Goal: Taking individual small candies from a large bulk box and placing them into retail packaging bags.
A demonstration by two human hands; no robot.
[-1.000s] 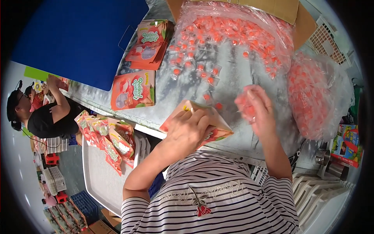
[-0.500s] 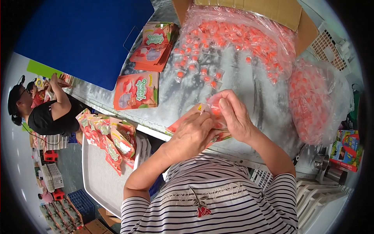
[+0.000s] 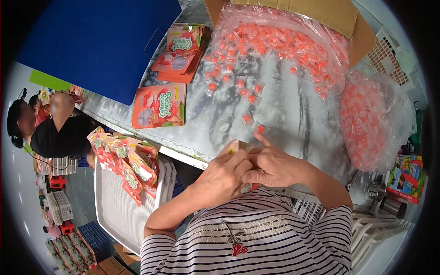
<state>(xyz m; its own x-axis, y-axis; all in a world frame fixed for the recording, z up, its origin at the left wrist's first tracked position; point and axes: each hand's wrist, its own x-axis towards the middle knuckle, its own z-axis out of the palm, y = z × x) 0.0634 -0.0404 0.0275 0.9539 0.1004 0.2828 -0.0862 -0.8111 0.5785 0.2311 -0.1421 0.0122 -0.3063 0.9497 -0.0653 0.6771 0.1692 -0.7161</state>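
Observation:
Low over the table's near edge, my left hand (image 3: 224, 173) is closed on the top of a printed red-and-pink pouch (image 3: 234, 147), most of which the hands hide. My right hand (image 3: 277, 164) meets it from the other side, its thumb bent in against the pouch. The right index finger stretches forward to a small wrapped red candy (image 3: 260, 129) on the table, at or touching it. Slightly farther left lies another wrapped candy (image 3: 246, 119). Several more loose candies (image 3: 241, 91) lie beyond them.
A large clear bag of candies (image 3: 293, 43) spills from a cardboard box (image 3: 302, 11) at the back. Another full bag (image 3: 364, 121) sits right. Flat pouch stacks (image 3: 160, 106) lie left, near a blue panel (image 3: 101, 41). Filled pouches (image 3: 133, 160) rest on a white tray (image 3: 110, 201); a person (image 3: 59, 133) is beyond.
Both hands and the pouch have moved nearer to my body. The right fingers have left the pouch's upper part, the index now stretched out. Two candies now show on the table.

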